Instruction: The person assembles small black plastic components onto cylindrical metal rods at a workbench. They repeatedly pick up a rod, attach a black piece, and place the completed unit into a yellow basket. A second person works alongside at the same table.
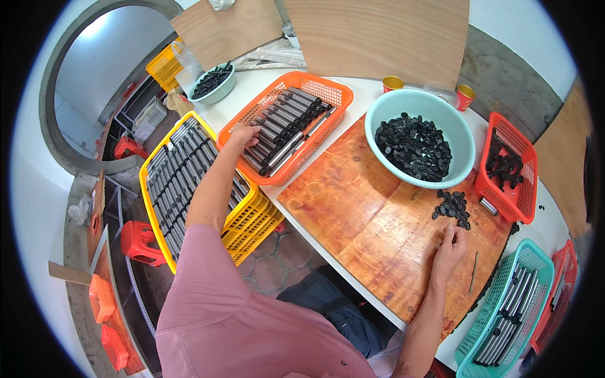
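Observation:
My left arm stretches to the orange basket (287, 177), where my left hand (244, 134) closes its fingers at the end of a grey metal tube (268, 135) in the layer there. These tubes lie side by side with black fittings at one end. My right hand (449, 247) rests over the wooden board (353, 233), fingers pinched together beside a small heap of black oval parts (452, 206). Whatever that pinch holds is too small to make out. Beyond the heap, a pale green basin (465, 160) holds many similar black parts (413, 148).
Yellow crates (249, 230) of tubes stand stacked at left. A smaller basin (217, 94) sits at the back. On the right are a red basket (526, 189), a short metal tube (488, 206), a thin rod (473, 272) and a green basket (469, 340) with tubes.

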### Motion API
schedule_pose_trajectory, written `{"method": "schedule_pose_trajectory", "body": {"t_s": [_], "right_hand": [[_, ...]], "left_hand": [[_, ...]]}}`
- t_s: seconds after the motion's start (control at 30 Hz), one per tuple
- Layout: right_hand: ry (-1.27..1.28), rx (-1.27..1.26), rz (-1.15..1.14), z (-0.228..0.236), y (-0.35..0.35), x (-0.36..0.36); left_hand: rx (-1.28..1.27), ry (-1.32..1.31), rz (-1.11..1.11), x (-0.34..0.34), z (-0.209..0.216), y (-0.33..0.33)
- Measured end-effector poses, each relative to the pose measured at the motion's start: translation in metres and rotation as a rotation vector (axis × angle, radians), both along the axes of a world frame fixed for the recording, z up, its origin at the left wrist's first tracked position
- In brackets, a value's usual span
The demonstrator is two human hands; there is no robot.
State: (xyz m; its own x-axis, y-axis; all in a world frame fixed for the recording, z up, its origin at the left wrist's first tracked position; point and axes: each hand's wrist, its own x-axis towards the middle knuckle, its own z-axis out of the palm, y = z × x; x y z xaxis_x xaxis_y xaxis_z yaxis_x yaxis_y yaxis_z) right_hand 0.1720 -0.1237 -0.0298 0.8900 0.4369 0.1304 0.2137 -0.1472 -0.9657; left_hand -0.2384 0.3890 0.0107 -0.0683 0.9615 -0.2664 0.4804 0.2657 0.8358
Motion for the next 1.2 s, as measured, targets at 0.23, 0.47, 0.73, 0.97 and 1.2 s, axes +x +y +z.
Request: {"method": "schedule_pose_trajectory", "body": {"t_s": [0.23,0.47,0.73,0.97,1.2], "right_hand": [[-0.034,-0.006,-0.053,0.005,-0.002,-0.001],[-0.244,-0.099,-0.105,-0.007,0.005,0.002],[-0.089,0.036,-0.141,0.001,0.003,0.002],[-0.167,-0.046,-0.054,0.086,-0.074,-0.041],[-0.493,-0.699,-0.441,0.14,-0.246,-0.003]], "left_hand": [[0.06,0.233,-0.137,0.02,0.025,-0.014],[0.913,0.188,-0.28,0.094,0.086,-0.125],[0.886,-0.196,-1.088,0.252,0.048,-0.324],[0.672,-0.413,-1.243,0.331,-0.006,-0.384],[0.676,-0.421,-1.349,0.331,-0.017,-0.386]]}}
